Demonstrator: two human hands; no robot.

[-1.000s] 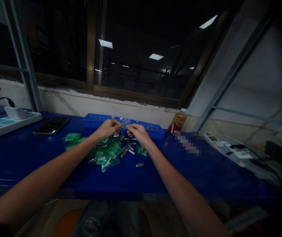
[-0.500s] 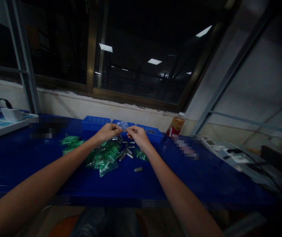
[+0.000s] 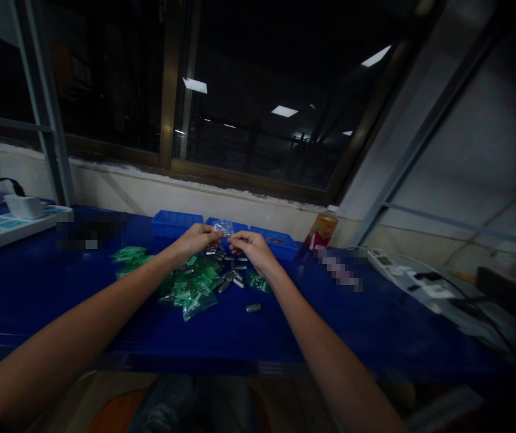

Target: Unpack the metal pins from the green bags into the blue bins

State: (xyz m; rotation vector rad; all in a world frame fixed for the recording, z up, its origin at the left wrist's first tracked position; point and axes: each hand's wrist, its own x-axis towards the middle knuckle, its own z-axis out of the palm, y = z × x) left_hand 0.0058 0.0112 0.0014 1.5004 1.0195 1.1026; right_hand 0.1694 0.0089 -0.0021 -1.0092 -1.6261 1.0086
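Above the middle of the blue table, my left hand point(image 3: 198, 238) pinches a small clear plastic bag point(image 3: 224, 227). My right hand point(image 3: 249, 248) is close beside it, its fingers pinched at the bag's right edge; what they hold is too small to make out. Below the hands lie several short metal cylinders point(image 3: 231, 278) and a heap of green plastic bags point(image 3: 190, 285). One metal cylinder point(image 3: 253, 308) lies apart, nearer the front edge.
Blue bins point(image 3: 177, 224) stand in a row behind my hands. A bottle point(image 3: 321, 231) is at the back right. White power strips point(image 3: 18, 224) lie at the left and right. The table point(image 3: 352, 337) meets a windowed wall.
My right hand's fingers have shifted slightly left and down against the bag. My left hand has barely moved.
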